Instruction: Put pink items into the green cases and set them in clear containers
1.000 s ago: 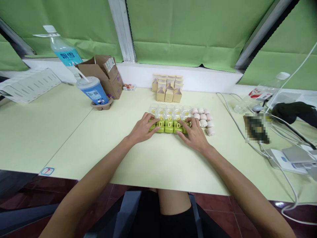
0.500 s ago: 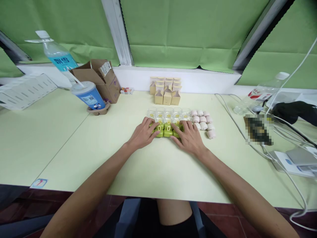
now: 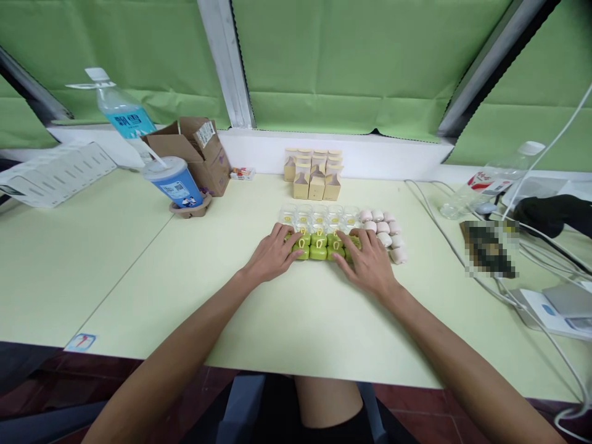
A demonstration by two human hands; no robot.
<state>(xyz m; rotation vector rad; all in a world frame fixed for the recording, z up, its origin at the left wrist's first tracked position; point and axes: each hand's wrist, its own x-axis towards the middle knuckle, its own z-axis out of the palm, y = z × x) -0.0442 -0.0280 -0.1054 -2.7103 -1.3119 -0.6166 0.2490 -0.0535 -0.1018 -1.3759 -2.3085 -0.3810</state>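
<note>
A tight block of small green cases (image 3: pixel 318 245) with yellow loops lies mid-table. My left hand (image 3: pixel 272 256) rests on its left end, fingers spread flat over the cases. My right hand (image 3: pixel 367 262) lies on its right end, fingers also stretched across them. Behind the green cases stands a row of clear plastic lids (image 3: pixel 319 216). Several pale pink rounded pieces (image 3: pixel 386 233) sit in a cluster just right of my right hand's fingertips. Neither hand grips anything.
Small tan cartons (image 3: pixel 316 174) stand at the back by the sill. A blue cup (image 3: pixel 176 182), water bottle (image 3: pixel 121 114) and brown box (image 3: pixel 194 143) are back left. Cables (image 3: pixel 444 237), another bottle (image 3: pixel 490 182) and devices crowd the right side.
Both hands stay on the green cases; my right hand has shifted slightly right along the block and its fingers have spread. The view has moved a little.
</note>
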